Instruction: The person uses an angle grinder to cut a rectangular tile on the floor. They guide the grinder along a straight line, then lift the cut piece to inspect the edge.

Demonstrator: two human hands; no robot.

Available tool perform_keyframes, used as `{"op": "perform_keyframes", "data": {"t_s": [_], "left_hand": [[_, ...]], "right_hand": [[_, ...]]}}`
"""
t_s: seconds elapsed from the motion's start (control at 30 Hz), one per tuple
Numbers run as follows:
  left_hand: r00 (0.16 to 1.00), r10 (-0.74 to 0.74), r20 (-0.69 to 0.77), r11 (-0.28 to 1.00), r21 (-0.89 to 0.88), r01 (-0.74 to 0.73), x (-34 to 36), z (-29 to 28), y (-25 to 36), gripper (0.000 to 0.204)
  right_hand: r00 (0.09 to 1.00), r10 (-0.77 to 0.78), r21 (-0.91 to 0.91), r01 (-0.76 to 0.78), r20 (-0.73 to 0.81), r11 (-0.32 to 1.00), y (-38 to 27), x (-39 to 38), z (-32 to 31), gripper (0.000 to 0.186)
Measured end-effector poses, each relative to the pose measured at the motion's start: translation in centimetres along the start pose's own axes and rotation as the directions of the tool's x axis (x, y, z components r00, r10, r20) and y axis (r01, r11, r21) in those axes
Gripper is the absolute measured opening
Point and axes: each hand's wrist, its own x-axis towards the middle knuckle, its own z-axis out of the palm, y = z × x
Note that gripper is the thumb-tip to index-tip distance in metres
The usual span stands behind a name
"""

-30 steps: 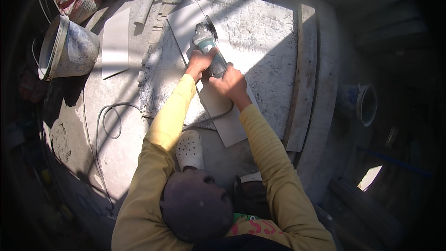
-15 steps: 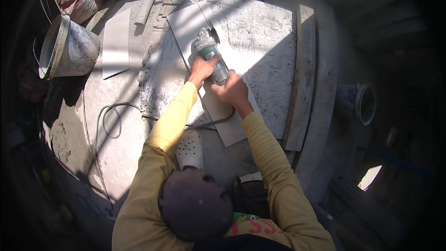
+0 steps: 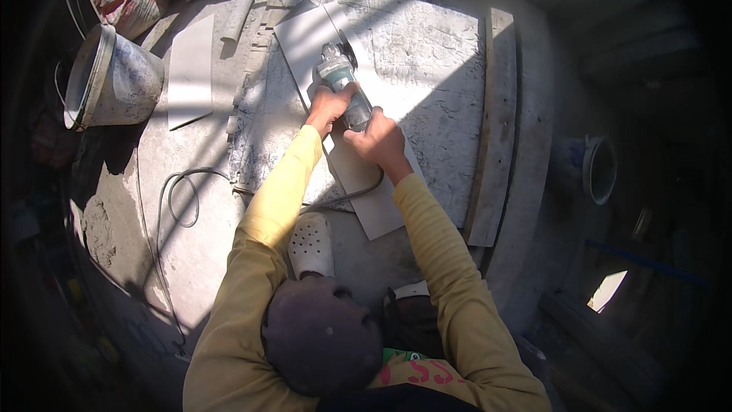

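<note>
My left hand (image 3: 328, 105) is closed round the middle of a teal-and-silver angle grinder (image 3: 341, 77), and my right hand (image 3: 379, 140) grips its rear end. The grinder's disc stands at its front right, over a long pale tile (image 3: 372, 214) lying diagonally on a battered white board (image 3: 442, 160); whether the disc touches the tile I cannot tell. The grinder's cord (image 3: 343, 201) loops back across the tile and board. My yellow-sleeved forearms reach up from the lower edge, on either side of a white perforated clog (image 3: 310, 244).
A dirty bucket (image 3: 122, 80) and red-and-white sack (image 3: 128, 1) stand at the left, beside a cut tile (image 3: 189, 72) and a rolled tube (image 3: 239, 9). A plank (image 3: 489, 122) runs along the board's right, another bucket (image 3: 597, 170) beyond it. Grey mortar (image 3: 107, 229) lies at lower left.
The grinder, held in both hands, shifted slightly back toward me half a second ago and is now a little farther forward again along the tile.
</note>
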Motion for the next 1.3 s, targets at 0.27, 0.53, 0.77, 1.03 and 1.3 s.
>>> {"op": "perform_keyframes", "data": {"t_s": [0.27, 0.53, 0.77, 1.03, 1.3], "left_hand": [[0.999, 0.035, -0.018, 0.997, 0.069, -0.034, -2.7, 0.2, 0.8, 0.056], [0.999, 0.034, 0.007, 0.995, 0.094, -0.034, -3.2, 0.5, -0.5, 0.056], [1.000, -0.008, 0.026, 0.996, 0.087, 0.005, -4.2, 0.7, -0.7, 0.054], [1.000, -0.006, 0.015, 0.991, 0.137, 0.004, -3.9, 0.5, -0.4, 0.054], [0.999, -0.026, 0.022, 0.994, 0.107, 0.023, -2.1, 0.0, 0.3, 0.065]], "right_hand": [[1.000, -0.012, -0.004, 0.012, 0.015, 1.000, 0.5, -1.0, 0.1, 0.062], [0.989, 0.104, -0.094, -0.094, 0.107, 0.991, 0.5, -2.2, -0.5, 0.069], [0.983, 0.136, -0.132, -0.120, 0.121, 0.984, 0.7, -2.9, -0.6, 0.076], [0.988, 0.117, -0.105, -0.106, 0.100, 0.989, 0.5, -2.9, -0.4, 0.071], [0.998, 0.039, -0.007, -0.038, 0.041, 0.999, 0.3, -1.3, -0.2, 0.060]]}}
